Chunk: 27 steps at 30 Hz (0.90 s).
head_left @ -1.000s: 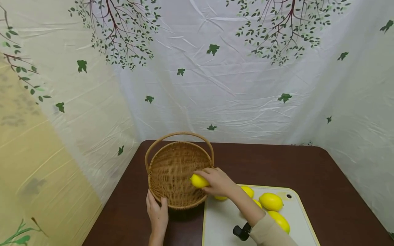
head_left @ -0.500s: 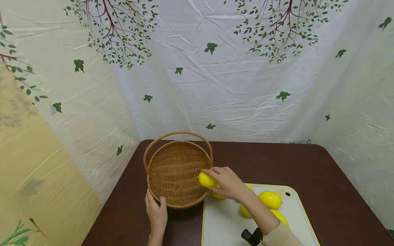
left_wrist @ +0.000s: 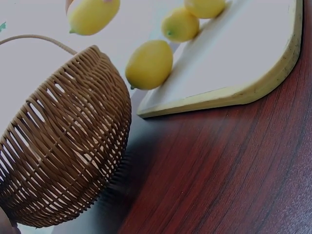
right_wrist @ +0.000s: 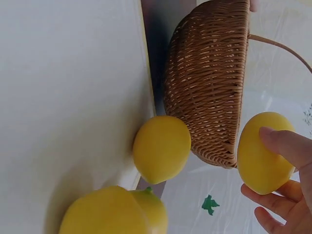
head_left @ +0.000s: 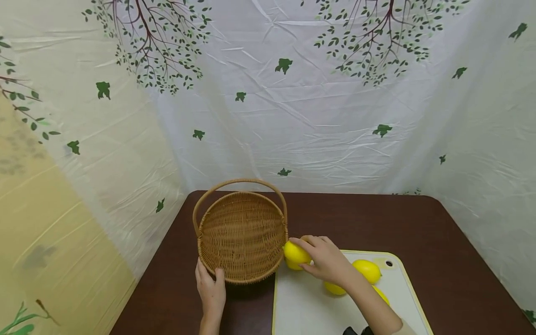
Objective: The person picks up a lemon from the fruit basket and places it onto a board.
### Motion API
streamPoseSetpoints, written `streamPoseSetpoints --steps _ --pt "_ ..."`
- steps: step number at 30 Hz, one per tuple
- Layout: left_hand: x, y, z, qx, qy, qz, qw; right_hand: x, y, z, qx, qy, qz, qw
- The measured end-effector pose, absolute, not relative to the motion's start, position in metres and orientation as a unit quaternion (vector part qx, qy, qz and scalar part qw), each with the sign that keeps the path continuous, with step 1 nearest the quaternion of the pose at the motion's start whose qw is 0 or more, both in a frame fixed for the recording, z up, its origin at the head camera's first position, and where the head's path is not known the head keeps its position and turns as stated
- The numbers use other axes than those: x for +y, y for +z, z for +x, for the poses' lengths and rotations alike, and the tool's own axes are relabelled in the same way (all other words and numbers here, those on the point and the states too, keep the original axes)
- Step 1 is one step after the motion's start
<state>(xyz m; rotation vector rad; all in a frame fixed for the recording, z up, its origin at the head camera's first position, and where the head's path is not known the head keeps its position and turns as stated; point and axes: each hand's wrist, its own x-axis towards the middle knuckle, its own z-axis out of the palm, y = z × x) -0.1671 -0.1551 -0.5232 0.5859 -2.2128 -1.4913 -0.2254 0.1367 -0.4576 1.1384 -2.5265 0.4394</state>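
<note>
A round wicker basket with an arched handle stands tilted, its hollow facing the head camera; nothing lies inside. My left hand grips its lower left rim, thumb over the edge. Between the thumb and fingers of my right hand is a lemon, held beside the basket's right rim; the right wrist view shows this lemon above the board. Just under it a second lemon rests at the board's far left corner, partly hidden in the head view.
A white cutting board with a yellow edge lies on the dark wooden table. More lemons rest on it, some partly behind the right forearm. A black object shows at the right wrist. Leaf-printed curtains surround the table.
My right hand has drawn back to the right with the lemon, from over the basket's opening to outside its right rim. The left hand keeps its hold on the basket.
</note>
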Motion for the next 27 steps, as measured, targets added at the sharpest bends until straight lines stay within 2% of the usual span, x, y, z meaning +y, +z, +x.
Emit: streamPoseSetpoints --steps 18,27 --pt "-0.155 -0.526 -0.169 -0.797 -0.523 0.206 0.218 0.154 -0.488 -0.198 -0.884 0.151 0.396 0.198" --pt "-0.155 -0.525 -0.168 -0.793 -0.534 0.213 0.203 0.156 -0.51 -0.186 -0.87 0.174 0.417 0.196"
